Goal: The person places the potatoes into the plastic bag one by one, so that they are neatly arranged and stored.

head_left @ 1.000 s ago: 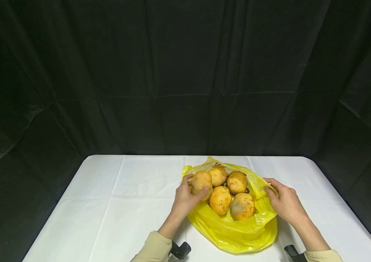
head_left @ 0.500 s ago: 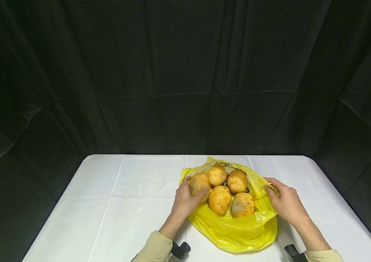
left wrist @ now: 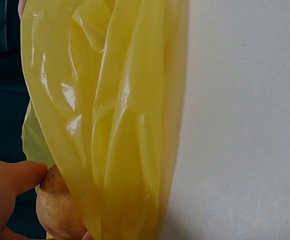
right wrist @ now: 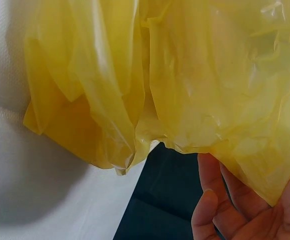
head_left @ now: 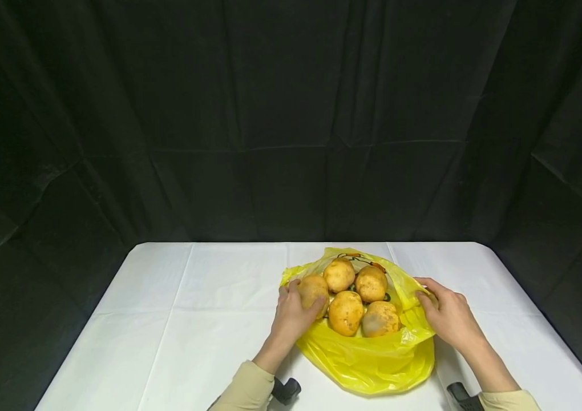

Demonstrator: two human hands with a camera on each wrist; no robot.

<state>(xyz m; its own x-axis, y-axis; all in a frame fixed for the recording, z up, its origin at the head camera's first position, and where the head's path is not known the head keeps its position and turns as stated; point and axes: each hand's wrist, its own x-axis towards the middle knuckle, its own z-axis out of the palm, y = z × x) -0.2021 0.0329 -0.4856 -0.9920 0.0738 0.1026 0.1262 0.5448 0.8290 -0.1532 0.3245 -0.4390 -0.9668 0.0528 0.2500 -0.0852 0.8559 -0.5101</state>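
A yellow plastic bag (head_left: 368, 368) lies on the table with its mouth wide and several potatoes (head_left: 346, 313) inside. At the bag's left side my left hand (head_left: 289, 313) grips one potato (head_left: 314, 294), thumb on the near side and fingers at the far left. In the left wrist view the thumb presses this potato (left wrist: 60, 210), partly behind the yellow plastic. On the opposite side, my right hand (head_left: 447, 314) pinches the bag's right rim. The right wrist view has the bag's edge hanging over the curled fingers of the right hand (right wrist: 235, 210).
A white cloth covers the table (head_left: 209, 325), which has rounded far corners. Black curtains (head_left: 291, 194) stand behind it and along both sides. Dark camera mounts (head_left: 286, 391) sit at both wrists.
The potato in my left hand has moved slightly left, along with the bag's left rim. Dark and orange print shows more at the bag's far inner side. My right hand has stayed nearly still.
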